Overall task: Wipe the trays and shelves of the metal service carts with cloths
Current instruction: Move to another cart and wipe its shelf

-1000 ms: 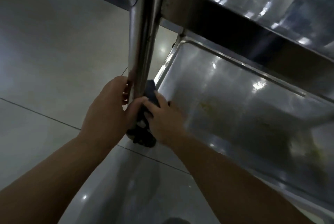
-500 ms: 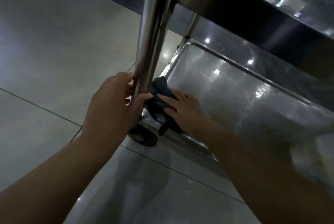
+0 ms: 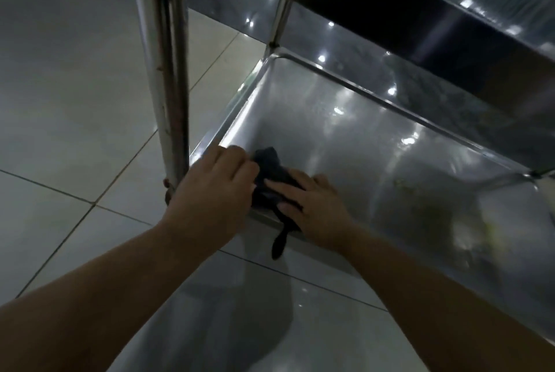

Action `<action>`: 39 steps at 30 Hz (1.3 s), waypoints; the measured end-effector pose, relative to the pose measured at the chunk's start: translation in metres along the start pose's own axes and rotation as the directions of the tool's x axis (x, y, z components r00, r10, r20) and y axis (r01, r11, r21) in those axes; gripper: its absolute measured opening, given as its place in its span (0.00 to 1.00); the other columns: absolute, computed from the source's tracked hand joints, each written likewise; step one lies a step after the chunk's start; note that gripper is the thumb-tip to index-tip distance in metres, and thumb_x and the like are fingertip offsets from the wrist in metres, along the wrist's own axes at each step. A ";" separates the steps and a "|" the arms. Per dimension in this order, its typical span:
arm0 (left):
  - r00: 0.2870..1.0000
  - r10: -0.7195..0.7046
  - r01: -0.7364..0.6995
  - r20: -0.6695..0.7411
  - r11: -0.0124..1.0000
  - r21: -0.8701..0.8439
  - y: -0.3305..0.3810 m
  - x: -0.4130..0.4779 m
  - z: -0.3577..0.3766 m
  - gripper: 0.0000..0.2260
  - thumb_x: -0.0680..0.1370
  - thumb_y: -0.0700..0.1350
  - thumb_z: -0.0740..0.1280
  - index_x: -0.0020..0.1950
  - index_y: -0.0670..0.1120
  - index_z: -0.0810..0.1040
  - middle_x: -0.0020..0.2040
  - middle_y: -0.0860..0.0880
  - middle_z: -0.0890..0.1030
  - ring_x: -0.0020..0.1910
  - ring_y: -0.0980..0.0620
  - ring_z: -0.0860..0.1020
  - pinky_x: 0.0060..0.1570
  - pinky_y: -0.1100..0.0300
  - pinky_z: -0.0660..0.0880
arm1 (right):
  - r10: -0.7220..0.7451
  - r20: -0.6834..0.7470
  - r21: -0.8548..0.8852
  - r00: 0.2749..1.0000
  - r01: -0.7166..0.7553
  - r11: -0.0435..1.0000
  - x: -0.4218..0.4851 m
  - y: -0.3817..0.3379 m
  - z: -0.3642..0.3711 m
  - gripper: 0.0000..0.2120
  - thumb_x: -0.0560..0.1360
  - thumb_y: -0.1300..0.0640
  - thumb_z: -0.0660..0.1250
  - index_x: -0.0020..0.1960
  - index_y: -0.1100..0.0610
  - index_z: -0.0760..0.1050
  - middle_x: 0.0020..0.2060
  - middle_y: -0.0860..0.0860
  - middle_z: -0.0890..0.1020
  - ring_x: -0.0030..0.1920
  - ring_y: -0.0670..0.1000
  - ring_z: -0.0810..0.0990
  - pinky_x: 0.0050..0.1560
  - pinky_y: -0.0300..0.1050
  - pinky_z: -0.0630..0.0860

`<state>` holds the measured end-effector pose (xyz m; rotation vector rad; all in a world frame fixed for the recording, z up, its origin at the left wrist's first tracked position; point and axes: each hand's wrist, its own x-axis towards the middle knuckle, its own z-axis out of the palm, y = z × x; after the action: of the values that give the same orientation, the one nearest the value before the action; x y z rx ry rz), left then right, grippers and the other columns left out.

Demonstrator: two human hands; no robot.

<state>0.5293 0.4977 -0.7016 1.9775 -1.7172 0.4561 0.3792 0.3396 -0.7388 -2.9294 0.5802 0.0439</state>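
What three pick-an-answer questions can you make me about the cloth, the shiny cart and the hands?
1. Where is the dark crumpled cloth?
A. on the floor tiles
B. in a corner of the shiny steel bottom tray
C. on the top shelf

2. What colour is the cloth?
A. white
B. yellow
C. dark, nearly black

3. What is the right hand doing?
A. pressing flat on the cloth
B. waving in the air
C. gripping the cart's post

Answers: 1 B, the cloth sits at the tray's near corner; 2 C, it looks far darker than the steel; 3 A, its straight fingers lie on the cloth.
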 end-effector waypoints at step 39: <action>0.815 -0.039 -0.037 0.579 0.992 0.119 0.016 0.021 0.056 0.29 0.70 0.72 0.53 0.53 0.51 0.76 0.51 0.50 0.74 0.49 0.48 0.77 0.39 0.58 0.70 | 0.490 -0.099 0.144 0.866 -0.475 0.868 -0.088 0.046 -0.004 0.18 0.78 0.49 0.60 0.67 0.38 0.69 0.72 0.46 0.65 0.65 0.58 0.67 0.66 0.55 0.63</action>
<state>0.5140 0.4480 -0.7347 2.3764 -2.0793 -0.0710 0.2804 0.3299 -0.7364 -2.6122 1.2828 -0.1244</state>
